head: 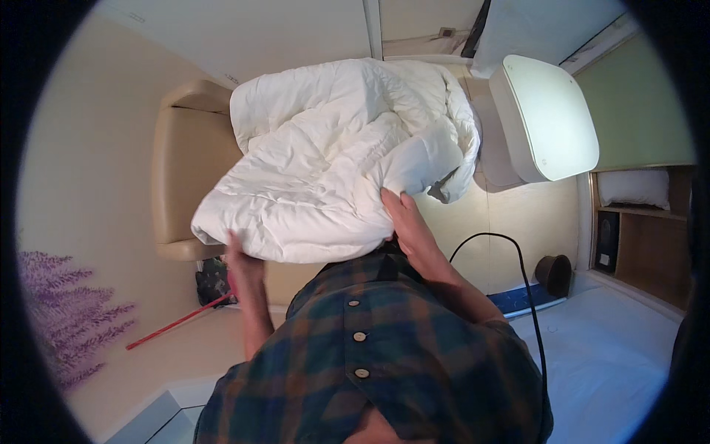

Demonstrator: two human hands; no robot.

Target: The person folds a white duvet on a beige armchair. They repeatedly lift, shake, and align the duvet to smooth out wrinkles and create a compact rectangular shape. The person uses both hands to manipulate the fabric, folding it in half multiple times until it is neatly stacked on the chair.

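Note:
A bulky white quilt (321, 161) lies folded and rumpled in front of me, over part of a tan leather-look armchair (191, 177). My left hand (244, 263) is at the quilt's near left corner; it is slightly blurred, and its grip is hard to make out. On the right, my right hand (407, 222) presses against the near right edge, with some fingers hidden under the fabric. The quilt's near edge reaches the front of my plaid shirt.
A white lidded bin or stool (549, 119) stands at the right. A black cable (521, 261) loops at the lower right, near a dark round container (553, 273). A wooden shelf (649, 244) is at far right, and a red pole (177, 322) at lower left.

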